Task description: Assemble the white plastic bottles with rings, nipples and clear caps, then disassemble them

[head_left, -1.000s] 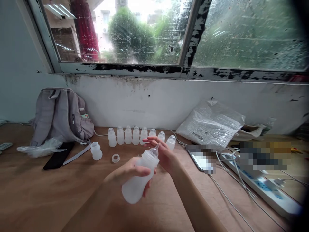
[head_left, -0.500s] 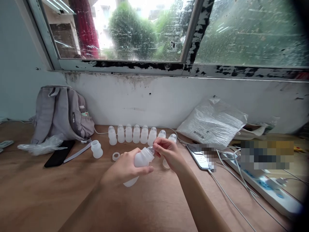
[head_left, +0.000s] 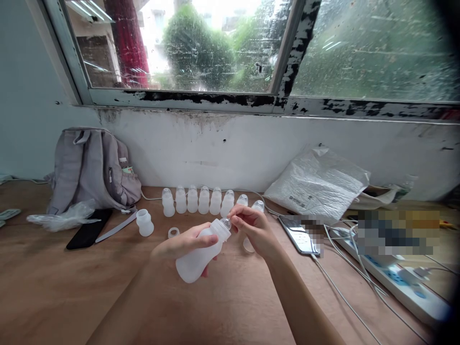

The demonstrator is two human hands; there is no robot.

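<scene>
Above the wooden table (head_left: pixel 230 311), near its middle, a frosted white bottle (head_left: pixel 196 261) is tilted, with its neck up toward the right and its base toward the lower left. The left hand (head_left: pixel 190 241) is wrapped around its body, thumb lying along the upper side. At the mouth, the right hand (head_left: pixel 253 231) pinches the tip of a clear nipple (head_left: pixel 226 223) between thumb and fingertips. Just behind the left hand a white ring (head_left: pixel 173 232) lies flat, and farther left an open bottle (head_left: pixel 144 224) stands upright. Toward the wall stands a row of capped bottles (head_left: pixel 203 201), its right end partly hidden by the right hand. A translucent round piece (head_left: pixel 247 245), partly covered, sits beside that hand; a phone (head_left: pixel 300 237) lies farther right.
</scene>
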